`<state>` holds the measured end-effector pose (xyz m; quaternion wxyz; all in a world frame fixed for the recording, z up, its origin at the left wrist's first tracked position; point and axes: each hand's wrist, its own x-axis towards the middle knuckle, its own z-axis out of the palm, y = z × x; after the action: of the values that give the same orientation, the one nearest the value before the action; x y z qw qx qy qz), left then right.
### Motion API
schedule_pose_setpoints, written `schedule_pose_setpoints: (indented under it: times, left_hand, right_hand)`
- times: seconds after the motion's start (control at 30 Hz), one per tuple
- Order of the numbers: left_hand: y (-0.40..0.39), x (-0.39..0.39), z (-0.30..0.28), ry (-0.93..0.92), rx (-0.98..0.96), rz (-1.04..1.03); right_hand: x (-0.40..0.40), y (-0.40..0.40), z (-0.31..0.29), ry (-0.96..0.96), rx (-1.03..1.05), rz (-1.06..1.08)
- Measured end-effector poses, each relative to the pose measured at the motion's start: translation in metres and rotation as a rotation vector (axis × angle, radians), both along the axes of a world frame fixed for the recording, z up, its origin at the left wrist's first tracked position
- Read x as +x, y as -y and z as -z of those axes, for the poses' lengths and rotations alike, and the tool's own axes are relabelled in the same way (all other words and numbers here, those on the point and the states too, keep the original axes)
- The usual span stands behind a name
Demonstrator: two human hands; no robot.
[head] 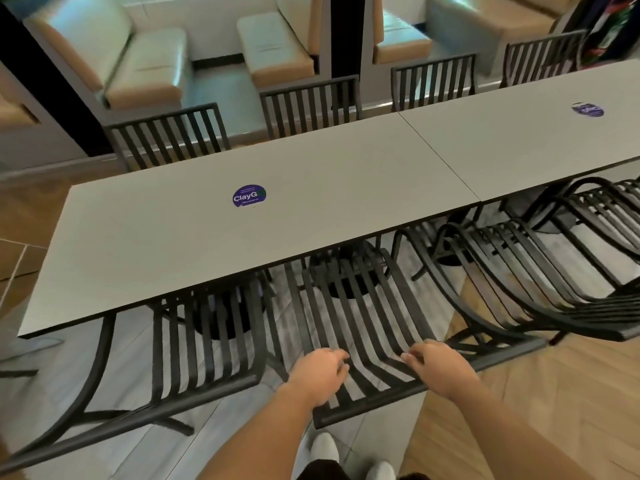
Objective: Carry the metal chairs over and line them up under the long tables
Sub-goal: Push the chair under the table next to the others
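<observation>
The middle chair (349, 327) stands half under the long bench (214, 244), its backrest toward the person. The left hand (320, 375) and right hand (438, 368) each curl a grip over its top rail. Pushed crooked, I judge it could knock the bench's round foot (343, 271) or scrape the neighbouring chairs, left (194, 341) and right (512, 271). More chairs (311, 105) line the far side.

I'm in a cafeteria or fast-casual dining area. Two long grey tables (311, 202) butt end to end, each with a round purple sticker (249, 196). Black slatted metal chairs (221, 323) line both sides. Padded booth benches (145, 64) sit along the far wall, blurry, probably vinyl.
</observation>
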<state>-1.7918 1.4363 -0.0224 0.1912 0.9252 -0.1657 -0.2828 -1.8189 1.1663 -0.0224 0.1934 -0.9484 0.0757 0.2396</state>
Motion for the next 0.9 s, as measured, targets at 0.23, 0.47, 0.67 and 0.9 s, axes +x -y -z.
schedule_pose_setpoints:
  times: [0.23, 0.47, 0.67, 0.9]
  left_hand:
    - [0.035, -0.001, 0.002, 0.001, 0.017, -0.048]
    - [0.087, -0.024, 0.005, -0.045, 0.027, -0.259]
    - [0.132, -0.065, 0.032, -0.14, 0.116, -0.432]
    - [0.141, -0.065, 0.027, -0.196, 0.328, -0.236]
  right_hand:
    - [0.003, 0.039, 0.013, -0.035, 0.035, -0.022]
    - [0.018, 0.097, 0.022, -0.103, 0.015, -0.205]
    - [0.021, 0.147, 0.029, -0.155, 0.044, -0.297]
    - [0.018, 0.146, 0.028, -0.178, -0.132, -0.558]
